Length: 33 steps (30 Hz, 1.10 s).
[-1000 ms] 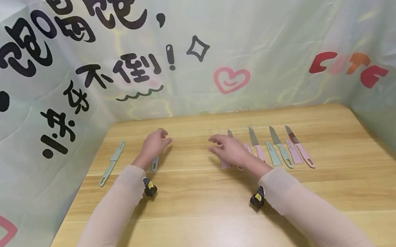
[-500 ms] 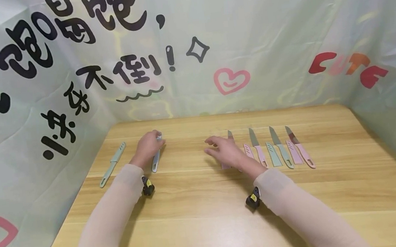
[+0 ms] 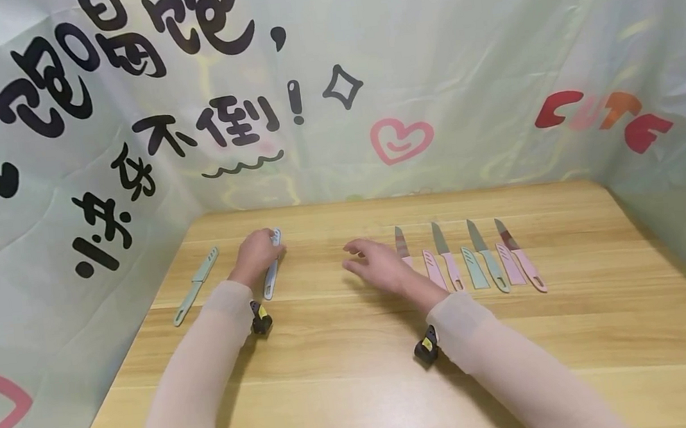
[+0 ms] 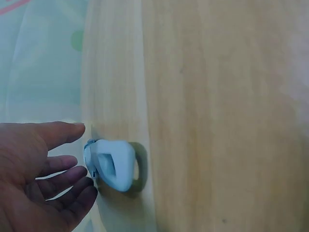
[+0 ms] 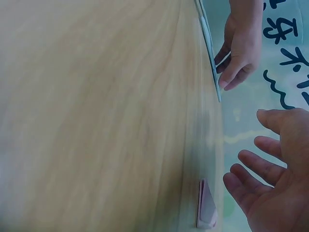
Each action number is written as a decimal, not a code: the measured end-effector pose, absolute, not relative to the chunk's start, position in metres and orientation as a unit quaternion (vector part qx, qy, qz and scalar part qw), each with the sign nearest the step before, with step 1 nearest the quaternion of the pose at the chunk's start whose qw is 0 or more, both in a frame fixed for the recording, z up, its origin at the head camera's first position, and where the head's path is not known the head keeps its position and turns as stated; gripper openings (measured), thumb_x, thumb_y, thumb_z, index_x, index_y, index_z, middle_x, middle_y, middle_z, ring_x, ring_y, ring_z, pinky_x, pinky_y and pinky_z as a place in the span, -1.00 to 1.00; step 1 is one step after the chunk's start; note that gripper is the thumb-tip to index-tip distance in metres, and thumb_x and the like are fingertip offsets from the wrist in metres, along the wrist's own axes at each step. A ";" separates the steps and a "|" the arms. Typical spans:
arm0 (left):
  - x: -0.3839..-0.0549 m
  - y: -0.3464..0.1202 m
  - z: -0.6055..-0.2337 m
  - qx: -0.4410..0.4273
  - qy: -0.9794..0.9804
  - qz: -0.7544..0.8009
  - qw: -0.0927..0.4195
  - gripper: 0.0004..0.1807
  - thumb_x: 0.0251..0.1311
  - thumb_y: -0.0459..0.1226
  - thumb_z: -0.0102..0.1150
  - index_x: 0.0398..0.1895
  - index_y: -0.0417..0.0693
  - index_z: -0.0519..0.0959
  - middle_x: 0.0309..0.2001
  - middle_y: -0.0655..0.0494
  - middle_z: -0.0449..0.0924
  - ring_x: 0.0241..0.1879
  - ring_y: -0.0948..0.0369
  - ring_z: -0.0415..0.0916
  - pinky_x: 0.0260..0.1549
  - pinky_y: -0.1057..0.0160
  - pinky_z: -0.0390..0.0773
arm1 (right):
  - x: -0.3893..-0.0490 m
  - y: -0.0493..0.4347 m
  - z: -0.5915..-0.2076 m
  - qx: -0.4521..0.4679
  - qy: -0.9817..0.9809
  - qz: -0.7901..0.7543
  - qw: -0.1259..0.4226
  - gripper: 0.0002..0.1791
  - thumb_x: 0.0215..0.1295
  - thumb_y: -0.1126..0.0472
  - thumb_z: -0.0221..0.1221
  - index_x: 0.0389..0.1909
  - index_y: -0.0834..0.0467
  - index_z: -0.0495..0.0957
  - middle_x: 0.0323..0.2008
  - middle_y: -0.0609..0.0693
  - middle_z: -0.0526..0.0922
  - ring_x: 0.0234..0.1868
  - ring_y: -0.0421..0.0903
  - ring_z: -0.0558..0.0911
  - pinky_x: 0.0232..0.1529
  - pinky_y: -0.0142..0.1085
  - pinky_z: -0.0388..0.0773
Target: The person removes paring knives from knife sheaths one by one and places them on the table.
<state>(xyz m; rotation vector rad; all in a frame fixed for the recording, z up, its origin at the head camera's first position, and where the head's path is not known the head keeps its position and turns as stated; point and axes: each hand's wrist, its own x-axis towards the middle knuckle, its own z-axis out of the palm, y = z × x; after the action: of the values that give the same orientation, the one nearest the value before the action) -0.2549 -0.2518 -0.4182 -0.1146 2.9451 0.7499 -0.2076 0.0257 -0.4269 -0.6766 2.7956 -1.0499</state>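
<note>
My left hand (image 3: 256,256) reaches over a light blue sheathed knife (image 3: 271,279) lying on the table. In the left wrist view its thumb and loosely bent fingers stand apart, fingertips close beside the blue knife (image 4: 120,166). The right wrist view shows that hand (image 5: 241,53) pointing down at the knife. My right hand (image 3: 380,266) is held over the table, fingers loosely bent and holding nothing. It is nearest the leftmost pink-handled knife (image 3: 402,243), whose lower part is hidden behind the wrist. In the right wrist view, a pink piece (image 5: 207,205) lies below my right hand (image 5: 280,169).
A green sheathed knife (image 3: 196,286) lies at the left. On the right stand in a row a pink sheath (image 3: 434,269), a pink-handled knife (image 3: 449,258), a green sheath (image 3: 475,268), a green-handled knife (image 3: 487,254), another pink sheath (image 3: 510,264) and a pink-handled knife (image 3: 520,251). A printed curtain (image 3: 477,53) encloses the table (image 3: 348,381).
My left hand has come down and a little left onto the light blue knife's place, uncovering its right side. My right hand has drifted left, showing more of the leftmost pink-handled knife.
</note>
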 end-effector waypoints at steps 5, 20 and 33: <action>-0.255 -0.252 -0.417 -0.065 0.955 0.282 0.063 -0.32 0.28 -0.26 0.17 0.40 -0.34 0.21 0.25 -0.34 0.36 0.15 -0.16 0.40 0.06 -0.04 0.59 | -0.207 0.018 -0.430 -0.221 0.908 -0.352 0.050 -0.51 0.42 -0.01 0.14 0.28 0.11 0.44 0.19 0.03 0.55 0.19 0.02 0.52 0.21 -0.09 0.51; -0.266 -0.262 -0.415 -0.116 0.941 0.302 0.103 -0.75 0.11 -0.26 0.37 -0.32 -0.32 0.61 -0.34 -0.07 0.55 -0.37 0.09 0.43 -0.43 0.28 0.49 | -0.207 0.004 -0.434 -0.229 0.903 -0.361 0.048 -0.52 0.42 -0.01 0.14 0.25 0.13 0.46 0.19 0.02 0.55 0.15 0.01 0.56 0.18 -0.10 0.53; -0.279 -0.291 -0.430 -0.170 0.849 0.483 0.133 -0.54 0.29 -0.27 0.23 0.21 -0.27 0.49 0.07 -0.17 0.53 -0.21 0.15 0.53 -0.28 0.36 0.61 | -0.208 -0.002 -0.434 -0.218 0.887 -0.401 0.064 -0.54 0.42 0.00 0.14 0.24 0.14 0.47 0.14 0.03 0.59 0.13 -0.01 0.56 0.17 -0.13 0.54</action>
<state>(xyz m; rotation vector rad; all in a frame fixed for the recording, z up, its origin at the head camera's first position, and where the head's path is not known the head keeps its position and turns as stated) -0.2793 -0.2909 -0.4302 -0.4928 2.4606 1.4006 -0.2083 -0.0019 -0.4335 -0.6588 2.6799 -1.2109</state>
